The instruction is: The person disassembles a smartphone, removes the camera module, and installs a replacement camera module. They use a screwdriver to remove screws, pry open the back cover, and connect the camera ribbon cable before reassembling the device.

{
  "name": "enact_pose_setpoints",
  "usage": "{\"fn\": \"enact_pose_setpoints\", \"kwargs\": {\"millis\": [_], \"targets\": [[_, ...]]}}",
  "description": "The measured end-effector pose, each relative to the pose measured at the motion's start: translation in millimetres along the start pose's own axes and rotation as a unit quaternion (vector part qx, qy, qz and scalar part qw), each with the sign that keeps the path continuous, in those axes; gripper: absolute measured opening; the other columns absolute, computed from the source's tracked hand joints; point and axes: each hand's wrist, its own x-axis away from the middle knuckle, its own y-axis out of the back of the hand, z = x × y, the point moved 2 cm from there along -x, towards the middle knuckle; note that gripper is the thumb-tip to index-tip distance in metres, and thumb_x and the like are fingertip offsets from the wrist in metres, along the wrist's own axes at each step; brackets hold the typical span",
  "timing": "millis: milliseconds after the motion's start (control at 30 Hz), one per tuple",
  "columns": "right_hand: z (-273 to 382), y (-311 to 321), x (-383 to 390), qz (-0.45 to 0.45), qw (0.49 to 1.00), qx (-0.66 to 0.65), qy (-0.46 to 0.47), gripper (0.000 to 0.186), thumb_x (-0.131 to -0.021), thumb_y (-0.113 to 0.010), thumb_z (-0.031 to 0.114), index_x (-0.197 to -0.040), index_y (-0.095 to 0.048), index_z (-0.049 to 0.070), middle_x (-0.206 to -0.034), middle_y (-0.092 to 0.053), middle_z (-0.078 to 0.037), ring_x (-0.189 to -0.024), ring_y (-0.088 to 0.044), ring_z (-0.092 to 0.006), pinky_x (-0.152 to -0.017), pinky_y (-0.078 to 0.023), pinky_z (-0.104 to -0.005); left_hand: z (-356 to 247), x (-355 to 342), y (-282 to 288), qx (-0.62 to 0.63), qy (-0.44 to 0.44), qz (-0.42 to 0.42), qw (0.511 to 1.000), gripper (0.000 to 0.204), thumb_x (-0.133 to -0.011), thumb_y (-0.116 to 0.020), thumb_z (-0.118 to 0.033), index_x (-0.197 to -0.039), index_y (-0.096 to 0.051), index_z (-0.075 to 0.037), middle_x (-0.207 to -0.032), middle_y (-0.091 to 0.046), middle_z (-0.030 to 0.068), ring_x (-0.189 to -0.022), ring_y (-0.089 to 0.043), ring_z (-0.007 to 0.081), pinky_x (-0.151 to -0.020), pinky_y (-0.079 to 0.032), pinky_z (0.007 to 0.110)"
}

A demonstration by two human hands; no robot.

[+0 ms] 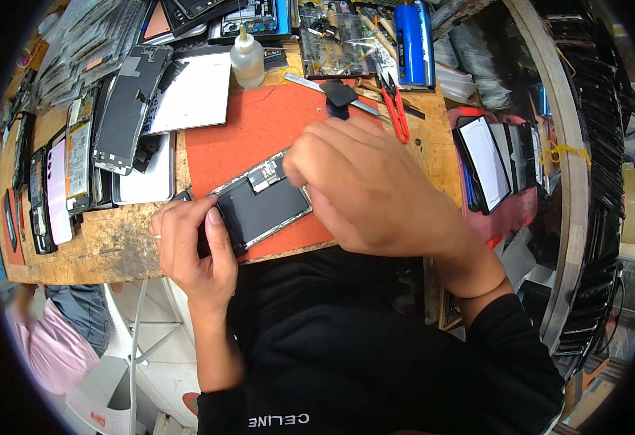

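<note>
An opened phone (259,216) lies tilted over the orange mat (245,130), its dark inside and a small board near the top edge showing. My left hand (200,246) grips the phone's left end, thumb along its edge. My right hand (353,188) is curled over the phone's right end, fingertips at the board's side; whatever they hold is hidden. Just beyond my right hand lie a dark square piece (340,93), a flat metal tool (303,83) and red-handled snips (398,119).
Phone parts and screens (125,109), a white plate (194,87) and a dropper bottle (247,65) crowd the back left. A tool tray (324,51) and blue cylinder (413,43) stand behind. Phones on pink material (484,163) sit right. A person in pink (60,341) is lower left.
</note>
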Motion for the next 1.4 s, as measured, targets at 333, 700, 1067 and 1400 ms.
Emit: {"fn": "enact_pose_setpoints", "kwargs": {"millis": [333,700,1067,1400], "targets": [[-11,6,-5,0.007,0.997,-0.072,-0.030,0.036,-0.073,-0.057,-0.008,-0.108,-0.050,0.001,-0.104,-0.065,-0.016,-0.089,-0.064,-0.0362,-0.082,-0.051,-0.0431,-39,-14,-26,-0.008,-0.007,0.111,0.994,0.013,-0.089,-0.083,-0.009,-0.102,-0.078,-0.009,-0.093,-0.067,0.0049,-0.091,-0.062,0.0282,-0.081,-0.043,0.043],[-26,-1,24,-0.142,0.951,-0.242,-0.128,0.029,-0.097,-0.062,-0.011,-0.102,-0.040,0.006,-0.104,-0.065,-0.015,-0.094,-0.066,-0.0168,-0.084,-0.060,-0.0326,-41,-38,-32,-0.076,-0.018,0.115,0.990,0.009,-0.091,-0.081,-0.009,-0.097,-0.075,-0.008,-0.093,-0.067,0.0075,-0.091,-0.062,0.0302,-0.081,-0.044,0.045],[-35,-31,88,-0.311,0.813,-0.430,-0.241,0.025,-0.104,-0.058,-0.008,-0.103,-0.037,0.005,-0.104,-0.063,-0.014,-0.091,-0.064,-0.0108,-0.079,-0.062,-0.0300,14,-115,-30,-0.239,-0.018,0.103,0.965,0.011,-0.096,-0.077,-0.012,-0.104,-0.082,-0.006,-0.096,-0.073,0.0105,-0.098,-0.067,0.0337,-0.091,-0.048,0.044],[-43,-33,103,-0.360,0.763,-0.470,-0.259,0.023,-0.105,-0.058,-0.004,-0.106,-0.038,0.006,-0.104,-0.066,-0.014,-0.085,-0.066,-0.0104,-0.074,-0.061,-0.0271,-26,-70,-1,-0.138,-0.001,0.060,0.989,0.010,-0.097,-0.073,0.001,-0.107,-0.077,0.000,-0.093,-0.070,0.0117,-0.088,-0.065,0.0266,-0.083,-0.050,0.039]]}}
